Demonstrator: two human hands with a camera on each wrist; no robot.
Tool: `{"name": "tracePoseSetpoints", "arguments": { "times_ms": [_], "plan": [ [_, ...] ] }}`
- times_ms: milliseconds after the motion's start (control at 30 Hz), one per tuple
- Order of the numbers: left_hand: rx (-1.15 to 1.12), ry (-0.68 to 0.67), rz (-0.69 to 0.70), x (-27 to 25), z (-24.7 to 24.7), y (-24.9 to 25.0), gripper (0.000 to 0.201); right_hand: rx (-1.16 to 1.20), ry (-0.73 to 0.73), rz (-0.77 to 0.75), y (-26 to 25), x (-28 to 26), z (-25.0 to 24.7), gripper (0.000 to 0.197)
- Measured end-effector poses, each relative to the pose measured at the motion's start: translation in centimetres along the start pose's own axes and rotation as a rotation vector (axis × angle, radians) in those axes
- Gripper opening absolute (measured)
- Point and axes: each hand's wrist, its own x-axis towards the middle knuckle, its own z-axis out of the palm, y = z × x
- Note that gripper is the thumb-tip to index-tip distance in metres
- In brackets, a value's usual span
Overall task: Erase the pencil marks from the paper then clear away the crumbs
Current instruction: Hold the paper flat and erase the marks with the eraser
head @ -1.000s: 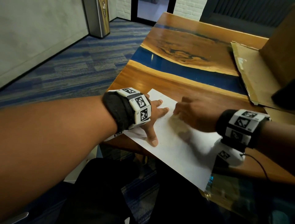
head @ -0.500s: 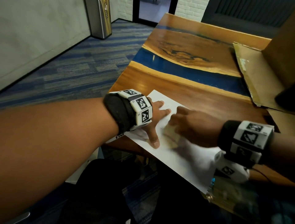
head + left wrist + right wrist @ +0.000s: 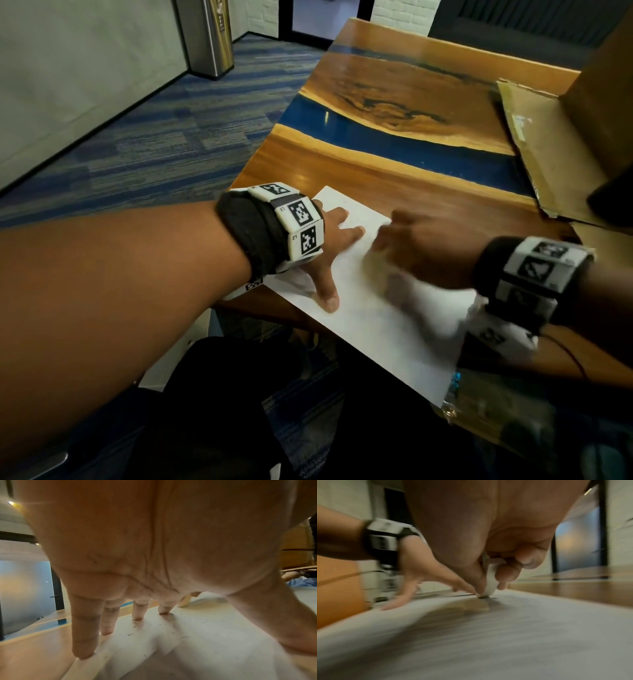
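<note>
A white sheet of paper (image 3: 370, 329) lies at the near left corner of the wooden table (image 3: 376, 171). My left hand (image 3: 334, 246) presses flat on the sheet's left part, fingers spread and straight. My right hand (image 3: 421, 250) pinches a white eraser (image 3: 490, 584) between thumb and fingers, its tip down on the paper beside my left fingers; the hand is blurred by motion. Grey eraser crumbs (image 3: 135, 627) lie scattered on the paper (image 3: 214, 642) around my left fingertips (image 3: 137, 616). The eraser (image 3: 184, 601) shows just past them.
An opened cardboard box (image 3: 565, 150) sits at the table's right side. A blue resin strip (image 3: 394, 144) crosses the tabletop. The paper's near corner overhangs the table edge above my dark-clothed lap (image 3: 239, 411). Carpeted floor and a metal bin (image 3: 209, 34) are to the left.
My right hand has rubbed the eraser back and forth: toward the near left half a second ago, now farther up the sheet again. My left hand has stayed flat on the paper.
</note>
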Motion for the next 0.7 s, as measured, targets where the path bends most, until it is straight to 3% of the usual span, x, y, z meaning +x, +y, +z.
{"name": "tracePoseSetpoints", "arguments": {
  "times_ms": [67, 100, 200, 267, 400, 433, 500, 600, 633, 700],
  "plan": [
    [0.002, -0.005, -0.004, 0.0, 0.0, 0.0, 0.144, -0.085, 0.022, 0.218, 2.5, 0.1, -0.1, 0.026],
    [-0.002, -0.006, -0.008, -0.1, 0.0, -0.1, 0.144, -0.072, 0.027, 0.187, 2.3, 0.0, 0.2, 0.028],
    [-0.014, 0.01, -0.005, 0.0, 0.3, 0.0, 0.145, 0.13, -0.074, -0.098, -3.6, -1.4, 0.3, 0.029],
    [-0.003, 0.013, -0.002, 0.0, 0.2, 0.0, 0.145, 0.145, -0.12, -0.109, -3.9, -1.6, 0.1, 0.024],
    [0.008, 0.011, -0.001, -0.1, 0.1, 0.0, 0.144, 0.009, 0.035, 0.249, 1.5, -0.2, -0.1, 0.022],
    [0.002, 0.009, -0.002, -0.2, 0.1, 0.0, 0.144, 0.011, 0.024, 0.228, 1.2, -0.3, 0.2, 0.019],
    [-0.009, 0.015, 0.002, -0.2, 0.1, -0.1, 0.145, 0.095, -0.027, 0.048, -2.2, -0.8, 0.4, 0.008],
    [-0.002, 0.014, 0.003, -0.3, 0.2, 0.0, 0.143, 0.14, -0.108, -0.123, -4.9, -1.6, -0.1, 0.024],
    [0.004, 0.013, 0.007, -0.3, 0.1, 0.1, 0.142, 0.122, -0.076, -0.094, -3.7, -1.2, -0.2, 0.027],
    [0.004, 0.001, 0.001, -0.5, 0.0, 0.1, 0.141, 0.082, -0.003, 0.123, 0.1, -0.5, -0.2, 0.025]
  ]
}}
